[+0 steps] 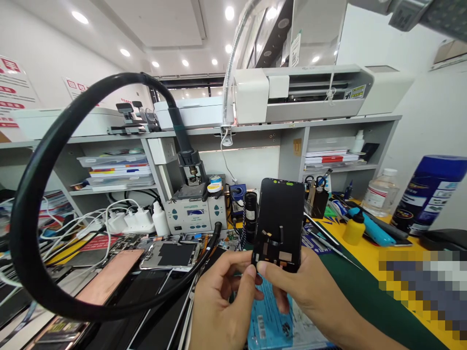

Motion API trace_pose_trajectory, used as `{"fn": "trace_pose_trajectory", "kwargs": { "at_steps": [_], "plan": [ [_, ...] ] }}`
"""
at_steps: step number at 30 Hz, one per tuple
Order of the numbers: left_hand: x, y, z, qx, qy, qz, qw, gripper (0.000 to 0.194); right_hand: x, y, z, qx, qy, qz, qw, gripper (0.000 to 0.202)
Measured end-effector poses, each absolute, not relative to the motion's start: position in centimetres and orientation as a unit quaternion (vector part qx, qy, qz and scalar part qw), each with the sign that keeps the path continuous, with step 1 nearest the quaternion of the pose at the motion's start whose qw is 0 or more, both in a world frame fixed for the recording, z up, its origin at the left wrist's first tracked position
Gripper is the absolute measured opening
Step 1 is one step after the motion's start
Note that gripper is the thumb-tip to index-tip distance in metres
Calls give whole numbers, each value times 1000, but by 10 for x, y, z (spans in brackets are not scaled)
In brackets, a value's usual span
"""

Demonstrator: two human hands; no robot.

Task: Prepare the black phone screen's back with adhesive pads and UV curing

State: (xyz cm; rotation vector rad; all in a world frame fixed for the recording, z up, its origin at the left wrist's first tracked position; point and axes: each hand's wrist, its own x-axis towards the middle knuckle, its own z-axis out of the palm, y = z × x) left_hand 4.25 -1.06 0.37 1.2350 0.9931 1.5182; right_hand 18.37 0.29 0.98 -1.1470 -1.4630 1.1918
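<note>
A black phone screen assembly (279, 209) stands nearly upright in front of me, its back side with flex cables facing me. My left hand (228, 296) pinches its lower left corner between thumb and fingers. My right hand (310, 291) grips the lower right edge, with the thumb lying across the bottom near the flex connectors. Both hands are closed on it. Below them lies a blue packet (268, 316) with a barcode label, partly hidden by the fingers.
A hot air station (197, 214) stands behind, its thick black hose (27, 194) looping over the left side. Several phone screens and parts (170, 255) cover the left bench. A yellow bottle (353, 228), a clear bottle (381, 192) and a blue spray can (428, 194) stand right.
</note>
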Motion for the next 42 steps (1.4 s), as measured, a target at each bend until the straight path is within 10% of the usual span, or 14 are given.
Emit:
{"fn": "trace_pose_trajectory", "kwargs": {
  "at_steps": [42],
  "plan": [
    [28, 3, 6, 500, 376, 583, 519, 23, 199, 0, 33, -368, -626, 508, 464, 30]
  ]
}}
